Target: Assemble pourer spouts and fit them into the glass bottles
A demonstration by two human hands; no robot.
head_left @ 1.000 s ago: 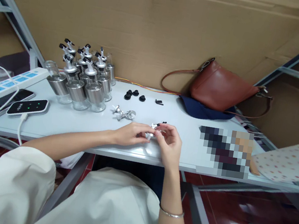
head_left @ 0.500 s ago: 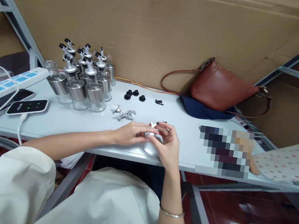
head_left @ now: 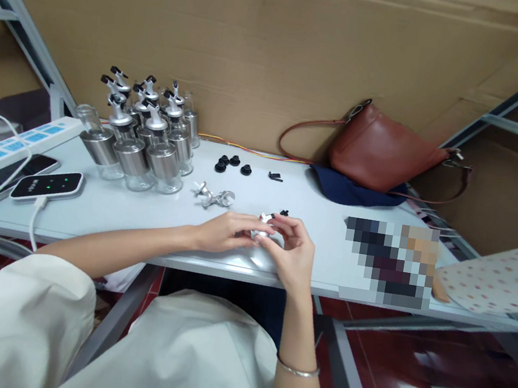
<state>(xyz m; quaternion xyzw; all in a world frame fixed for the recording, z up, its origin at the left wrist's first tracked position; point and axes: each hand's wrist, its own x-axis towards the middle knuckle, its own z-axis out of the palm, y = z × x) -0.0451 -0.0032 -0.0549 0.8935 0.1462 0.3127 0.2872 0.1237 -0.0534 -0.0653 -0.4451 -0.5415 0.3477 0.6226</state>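
Observation:
Between my two hands, low over the table's front part, is a silver bottle pourer point(head_left: 265, 219) with a black flap at its top. My left hand point(head_left: 227, 231) is closed on it from the left, fingers stretched along its side. My right hand point(head_left: 292, 248) pinches it from the right, with fingertips by the black flap. My fingers hide much of the pourer's body. Just behind my right hand lies a small black part point(head_left: 284, 213). Several loose silver pourer tops point(head_left: 214, 196) lie to the left, beyond my left hand.
Glass bottles with steel bands point(head_left: 131, 155) stand in a group at the back left. Black stoppers point(head_left: 235, 160) and black flaps point(head_left: 276, 176) lie mid-table. A brown bag point(head_left: 382, 151) rests at the back right. A power strip point(head_left: 23, 142) and charging device point(head_left: 48, 186) are left.
My right hand has shifted slightly to the right and down, and the small black part behind it shows more. The pourer stays between both hands.

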